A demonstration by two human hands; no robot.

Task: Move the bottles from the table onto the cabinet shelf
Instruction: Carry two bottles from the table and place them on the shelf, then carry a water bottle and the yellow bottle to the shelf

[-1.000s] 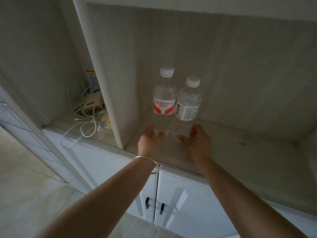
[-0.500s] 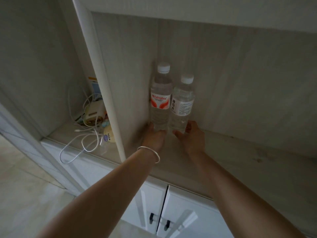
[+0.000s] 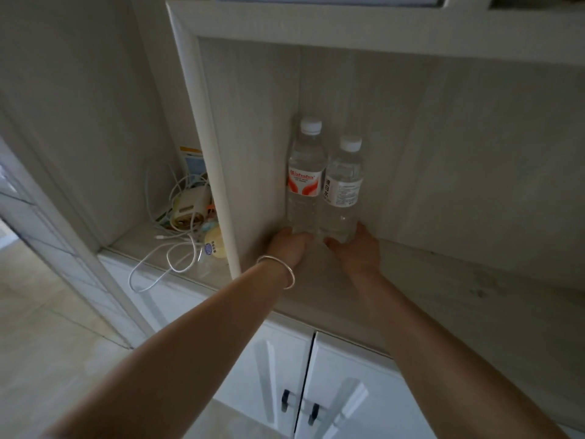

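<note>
Both hands are low at the bottoms of two bottles. My left hand (image 3: 289, 248), the one with a thin silver bangle (image 3: 281, 272), has its fingers bent against the foot of the clear plastic water bottle with the red and white label (image 3: 305, 182). My right hand (image 3: 357, 248) touches the foot of the clear plastic water bottle with the white label (image 3: 343, 185), its fingers spread on either side. I cannot tell if either hand is really squeezing or just pushing.

Each bottle stands up straight on the pale wooden cabinet shelf (image 3: 443, 280), tucked in the back left corner. They touch each other, and each has a white cap.

Both look full of water, so I think they are a bit heavy and steady. Thin plastic like this can dent and may feel slippery. The middle, round the label, is the best place to hold.

Red letters on the first label look like "Wahaha", a little blurry. On the second label there are dark Chinese characters and tiny print I cannot read.
</note>
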